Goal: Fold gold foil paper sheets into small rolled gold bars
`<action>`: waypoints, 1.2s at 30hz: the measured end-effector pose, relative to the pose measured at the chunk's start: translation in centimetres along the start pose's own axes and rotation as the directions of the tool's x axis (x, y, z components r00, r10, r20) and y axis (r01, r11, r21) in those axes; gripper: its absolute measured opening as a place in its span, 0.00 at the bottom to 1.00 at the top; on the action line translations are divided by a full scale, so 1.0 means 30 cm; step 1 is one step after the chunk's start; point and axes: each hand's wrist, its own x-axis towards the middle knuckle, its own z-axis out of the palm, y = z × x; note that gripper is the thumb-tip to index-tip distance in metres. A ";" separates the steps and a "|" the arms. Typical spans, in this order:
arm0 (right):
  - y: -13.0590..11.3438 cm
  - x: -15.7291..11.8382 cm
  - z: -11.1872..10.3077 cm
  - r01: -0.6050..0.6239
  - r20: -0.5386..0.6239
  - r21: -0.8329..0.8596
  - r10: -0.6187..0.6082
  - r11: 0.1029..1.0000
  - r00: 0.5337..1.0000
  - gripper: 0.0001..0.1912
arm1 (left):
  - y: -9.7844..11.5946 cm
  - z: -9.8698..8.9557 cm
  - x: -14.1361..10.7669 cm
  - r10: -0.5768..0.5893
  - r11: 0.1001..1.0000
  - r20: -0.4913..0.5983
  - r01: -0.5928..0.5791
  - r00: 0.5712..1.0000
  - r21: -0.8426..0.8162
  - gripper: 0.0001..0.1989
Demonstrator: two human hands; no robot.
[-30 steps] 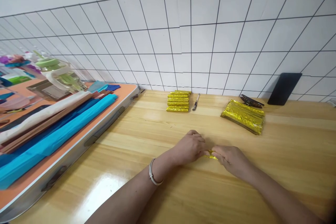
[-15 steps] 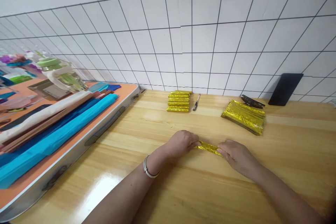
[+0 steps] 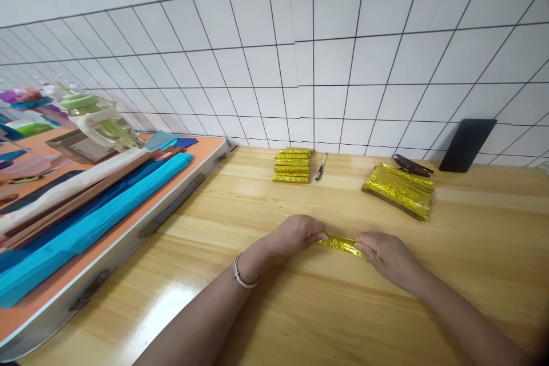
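Note:
A narrow strip of shiny gold foil (image 3: 342, 244) stretches between my two hands, low over the wooden table (image 3: 326, 309). My left hand (image 3: 300, 234) pinches its left end, fingers closed, with a light-coloured bracelet on the wrist. At the right end, my right hand (image 3: 381, 251) is closed on the foil too, thumb and fingers pressed together. Beyond my hands lies a group of narrow folded gold foil strips (image 3: 292, 166). A wider stack of gold foil sheets (image 3: 401, 190) rests farther to the right. The ends of the held strip are hidden under my fingers.
A utility knife (image 3: 321, 167) lies beside the folded strips. Behind the foil stack are a dark hair clip (image 3: 412, 166) and a black phone-like slab (image 3: 467, 146) leaning on the tiled wall. At left, an orange-topped board (image 3: 201, 154) bears rolled coloured paper (image 3: 107, 211), a box and a green-lidded bottle (image 3: 98, 120).
Both hands have shifted very slightly downward with the foil strip still between them. The strip's visible face looks a little wider and is tilted differently. Everything else stays in place.

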 end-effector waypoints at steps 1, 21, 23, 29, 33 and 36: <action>0.001 -0.001 0.002 -0.016 0.009 -0.001 0.016 1.000 1.000 0.18 | 0.001 -0.002 0.001 -0.001 1.000 0.007 0.001 1.000 0.014 0.15; 0.010 0.001 -0.003 0.004 -0.023 0.137 0.000 0.991 1.000 0.17 | 0.020 -0.011 0.006 -0.006 1.000 -0.021 0.006 1.000 -0.001 0.15; 0.017 0.002 0.000 -0.008 -0.021 0.153 0.011 0.988 1.000 0.18 | 0.012 -0.007 0.001 -0.038 0.996 0.025 0.040 0.999 -0.081 0.14; 0.022 0.001 0.001 -0.049 0.018 0.252 0.046 0.966 0.999 0.20 | 0.006 -0.017 -0.009 -0.100 0.954 0.084 0.119 0.991 -0.275 0.13; 0.037 0.002 -0.003 -0.077 0.063 0.378 0.058 0.922 0.996 0.20 | -0.009 -0.022 -0.012 -0.146 0.911 0.063 0.159 0.987 -0.380 0.13; 0.047 0.002 -0.009 -0.092 0.114 0.470 0.043 0.878 0.993 0.21 | -0.013 -0.022 -0.009 -0.186 0.894 0.039 0.186 0.982 -0.407 0.12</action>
